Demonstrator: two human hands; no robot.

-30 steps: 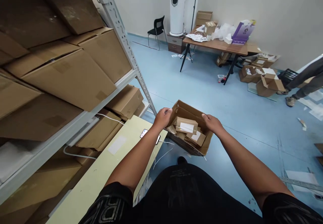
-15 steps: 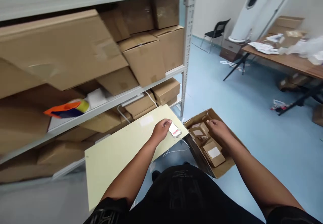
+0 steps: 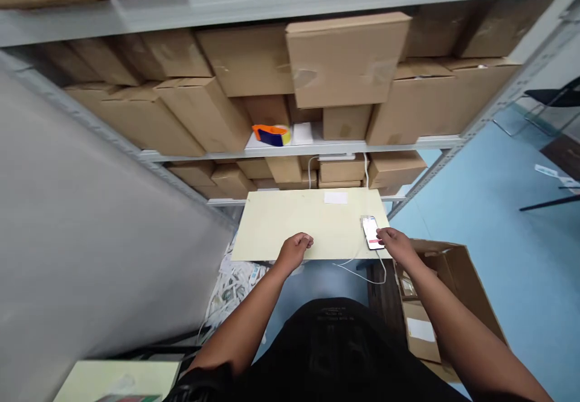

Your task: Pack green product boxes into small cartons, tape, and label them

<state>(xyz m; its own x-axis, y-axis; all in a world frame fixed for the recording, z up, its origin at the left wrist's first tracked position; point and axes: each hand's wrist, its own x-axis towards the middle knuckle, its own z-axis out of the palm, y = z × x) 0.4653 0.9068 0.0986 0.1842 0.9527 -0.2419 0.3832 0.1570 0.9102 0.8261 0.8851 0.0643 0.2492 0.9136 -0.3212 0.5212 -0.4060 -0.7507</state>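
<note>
A phone with a lit white screen and a red bar near its bottom lies at the right end of a pale yellow board. Over its lower right edge is my right hand, fingers curled together and fingertips at the screen. My left hand hovers at the board's front edge, closed, with nothing visible in it. A white cable runs from the phone and loops below the board. A white label lies near the board's back edge.
A metal shelf full of cardboard boxes rises behind the board. An orange, navy and yellow band sits on it. At lower right stands an open carton holding smaller boxes. Shredded paper is heaped at left.
My view has swung left to face the shelf. My left hand has moved off the phone to the left, while my right hand has come from above the carton to the phone.
</note>
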